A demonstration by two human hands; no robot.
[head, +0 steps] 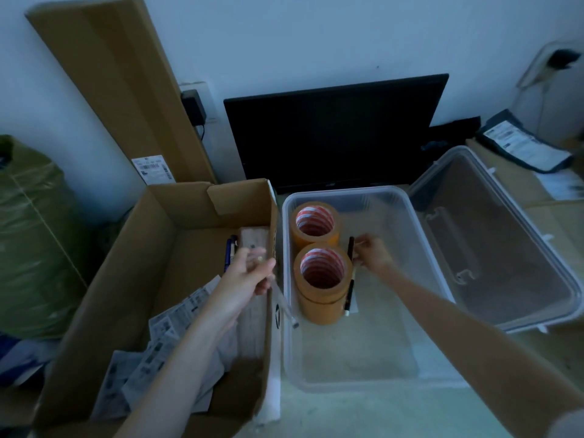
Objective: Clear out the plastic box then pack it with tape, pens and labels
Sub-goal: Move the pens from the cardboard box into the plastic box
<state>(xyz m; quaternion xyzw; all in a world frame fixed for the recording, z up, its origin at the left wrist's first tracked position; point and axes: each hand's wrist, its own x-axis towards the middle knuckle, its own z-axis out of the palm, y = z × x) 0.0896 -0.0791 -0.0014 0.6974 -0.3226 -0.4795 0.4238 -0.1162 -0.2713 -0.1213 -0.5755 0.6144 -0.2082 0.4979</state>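
At frame centre, the clear plastic box (410, 279) holds two stacks of tape rolls (319, 248) along its left wall. The right hand (373, 252), its grip pinched on a dark pen (350, 248), reaches inside beside the tape. The left hand (249, 273) clamps a clear pen (284, 305) over the cardboard box (151, 248), where labels (164, 327) lie. The lid (493, 235) rests at right.

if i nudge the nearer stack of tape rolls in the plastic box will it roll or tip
The nearer stack of tape rolls lies flat, hole up, so rolling looks unlikely. Stacked rolls might slide apart. The plastic box floor looks smooth, so it would probably skid.
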